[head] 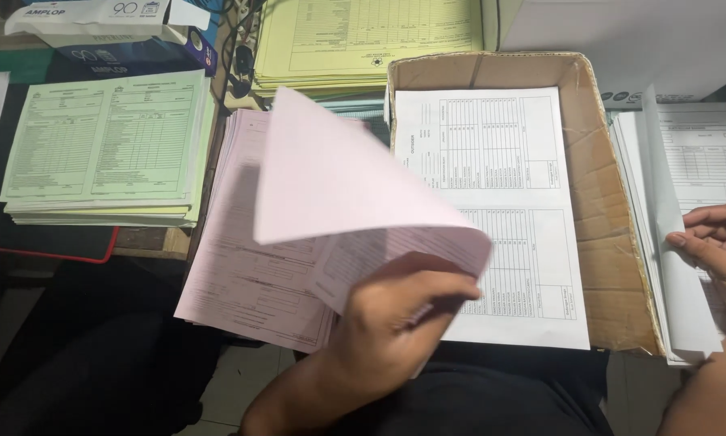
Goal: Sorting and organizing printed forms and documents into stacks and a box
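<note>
Pink paper is the thing in hand: a single pink sheet (338, 178) is lifted and curling over, pinched at its lower right corner by the left hand (395, 323), whose fingers are closed on the paper edge. The sheet is blurred, so it seems to be mid-swing, raised off the pink stack (234, 274) that lies just under and to the left of it. The step looks like peeling one form off that pile and carrying it across.

Just to the right sits a cardboard box (605, 242) holding a white printed form (508, 210); the lifted sheet overlaps its left side. Farther right, the right hand (714, 242) rests with curled fingers on a white stack (686, 202), pinching up the edge of its top sheet.

Judging by this, the next move calls for a light grip so only one sheet comes away, and a flat, squared laying down.

Beyond lie a green stack (104, 145) to the left and a yellow stack (363, 40) at the top.
</note>
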